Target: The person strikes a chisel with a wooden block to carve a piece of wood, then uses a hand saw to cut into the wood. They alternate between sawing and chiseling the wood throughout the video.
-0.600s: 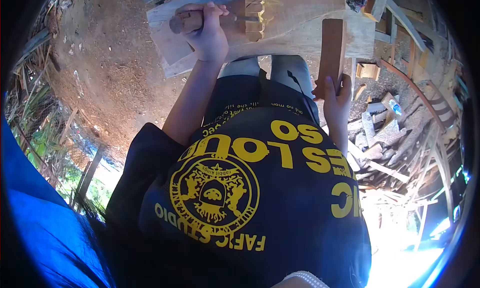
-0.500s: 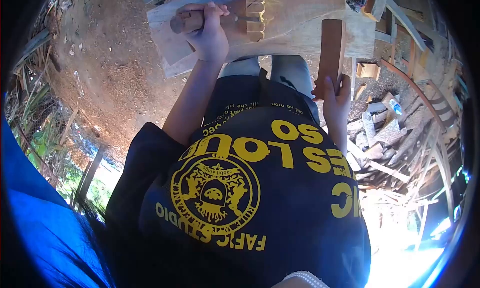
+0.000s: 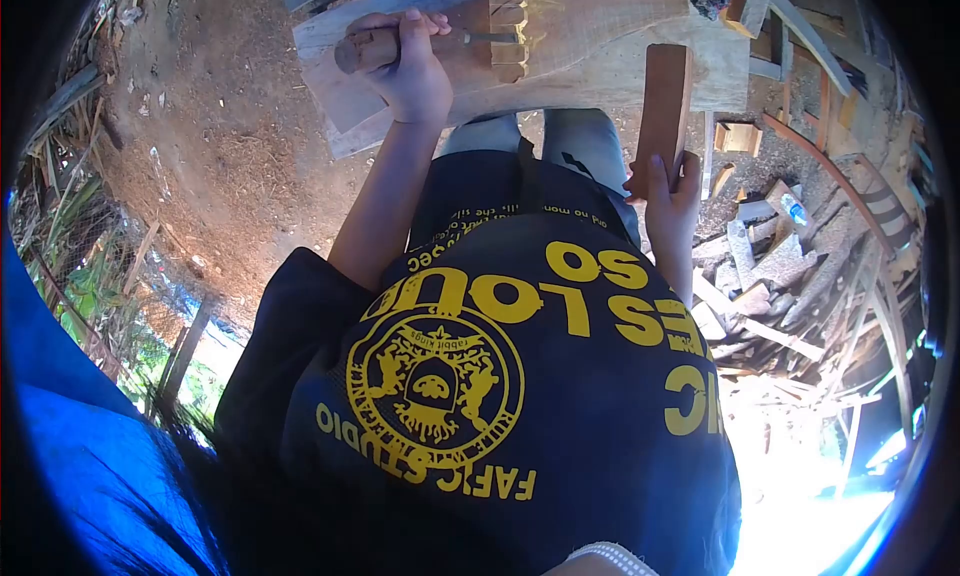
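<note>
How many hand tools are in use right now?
2. A chisel in the left hand, blade at the notched workpiece; a flat wooden mallet upright in the right hand. More may be hidden in the scrap pile.

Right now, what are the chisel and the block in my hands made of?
The chisel has a round brown wooden handle and a grey shank, likely steel. The block looks like dark reddish wood, smooth, unpainted.

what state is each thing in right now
plank: lying over the knees, notched
chisel: gripped in left hand, tip at the notches
block: gripped at its end by right hand, clear of the chisel
</note>
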The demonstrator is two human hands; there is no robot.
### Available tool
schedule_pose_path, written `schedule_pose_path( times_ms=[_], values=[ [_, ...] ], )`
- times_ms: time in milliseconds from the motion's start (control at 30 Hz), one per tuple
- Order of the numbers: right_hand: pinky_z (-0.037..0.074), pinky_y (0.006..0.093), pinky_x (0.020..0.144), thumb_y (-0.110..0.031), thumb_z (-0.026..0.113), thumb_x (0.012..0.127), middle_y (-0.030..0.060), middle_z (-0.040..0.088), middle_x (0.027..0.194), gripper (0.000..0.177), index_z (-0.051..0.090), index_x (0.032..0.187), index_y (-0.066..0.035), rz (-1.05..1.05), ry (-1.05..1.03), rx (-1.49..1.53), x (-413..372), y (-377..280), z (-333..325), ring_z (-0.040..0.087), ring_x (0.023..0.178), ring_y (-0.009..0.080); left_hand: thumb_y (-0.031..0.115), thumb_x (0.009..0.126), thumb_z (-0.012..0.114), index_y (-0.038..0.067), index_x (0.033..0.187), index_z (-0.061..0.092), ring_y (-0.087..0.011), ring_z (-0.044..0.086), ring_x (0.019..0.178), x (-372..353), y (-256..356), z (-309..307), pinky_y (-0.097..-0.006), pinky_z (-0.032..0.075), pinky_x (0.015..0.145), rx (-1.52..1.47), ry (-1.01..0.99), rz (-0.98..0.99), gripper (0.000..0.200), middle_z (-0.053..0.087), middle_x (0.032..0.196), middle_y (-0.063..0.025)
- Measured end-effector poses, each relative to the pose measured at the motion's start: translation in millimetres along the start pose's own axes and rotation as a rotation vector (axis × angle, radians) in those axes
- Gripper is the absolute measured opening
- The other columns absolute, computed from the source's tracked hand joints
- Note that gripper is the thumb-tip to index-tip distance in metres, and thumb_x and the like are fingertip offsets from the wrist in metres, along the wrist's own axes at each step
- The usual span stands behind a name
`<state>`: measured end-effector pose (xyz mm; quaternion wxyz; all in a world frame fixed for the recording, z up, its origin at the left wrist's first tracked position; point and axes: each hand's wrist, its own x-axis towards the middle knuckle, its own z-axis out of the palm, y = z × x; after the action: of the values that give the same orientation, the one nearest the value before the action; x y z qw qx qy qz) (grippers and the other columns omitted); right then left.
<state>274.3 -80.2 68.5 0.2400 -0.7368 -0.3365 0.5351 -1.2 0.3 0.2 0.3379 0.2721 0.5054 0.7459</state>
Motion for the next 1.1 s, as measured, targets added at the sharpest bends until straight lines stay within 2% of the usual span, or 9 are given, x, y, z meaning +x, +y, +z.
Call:
schedule_pose_path(
  times_ms=[700, 900, 967, 1100],
  values=[
    [0.054, 0.0269, 0.049, -0.016, 0.054, 0.094, 0.016, 0.063, 0.084, 0.023, 0.04, 0.104, 0.0, -0.008, -0.013, -0.002, -1.6, 1.9, 3.8, 0.066, 0.066, 0.0191, -0.004, 0.084, 0.049, 0.008, 0.099, 0.036, -0.0192, 0.055, 0.067, 2.4, -9.2, -6.5, -0.0414, 0.051, 0.074, -0.079, -0.057, -0.031, 0.024, 0.053, 0.073, -0.0079],
    [0.054, 0.0265, 0.049, -0.015, 0.054, 0.093, 0.0157, 0.063, 0.084, 0.023, 0.041, 0.103, 0.0, -0.013, -0.011, -0.012, -1.4, 1.0, 5.1, 0.066, 0.066, 0.0184, -0.004, 0.084, 0.05, 0.008, 0.098, 0.035, -0.0192, 0.054, 0.065, 4.8, -11.0, -4.8, -0.0404, 0.051, 0.072, -0.062, -0.048, -0.048, 0.024, 0.053, 0.072, -0.0076],
    [0.054, 0.0265, 0.049, -0.015, 0.055, 0.093, 0.0154, 0.063, 0.083, 0.023, 0.041, 0.103, 0.0, -0.022, -0.023, 0.006, 0.9, 5.7, 4.5, 0.066, 0.066, 0.0182, -0.009, 0.082, 0.054, 0.007, 0.094, 0.039, -0.019, 0.058, 0.061, 4.3, -10.5, -1.1, -0.0349, 0.053, 0.064, -0.117, -0.001, -0.007, 0.025, 0.055, 0.067, -0.0077],
    [0.054, 0.0264, 0.049, -0.015, 0.055, 0.093, 0.0147, 0.063, 0.083, 0.023, 0.041, 0.103, 0.0, -0.026, -0.021, 0.021, 3.2, 5.6, 6.5, 0.066, 0.065, 0.018, -0.009, 0.082, 0.054, 0.007, 0.093, 0.039, -0.0188, 0.058, 0.061, 3.7, -6.7, 2.6, -0.0343, 0.052, 0.064, -0.142, -0.007, -0.03, 0.025, 0.055, 0.066, -0.0077]
  ],
)
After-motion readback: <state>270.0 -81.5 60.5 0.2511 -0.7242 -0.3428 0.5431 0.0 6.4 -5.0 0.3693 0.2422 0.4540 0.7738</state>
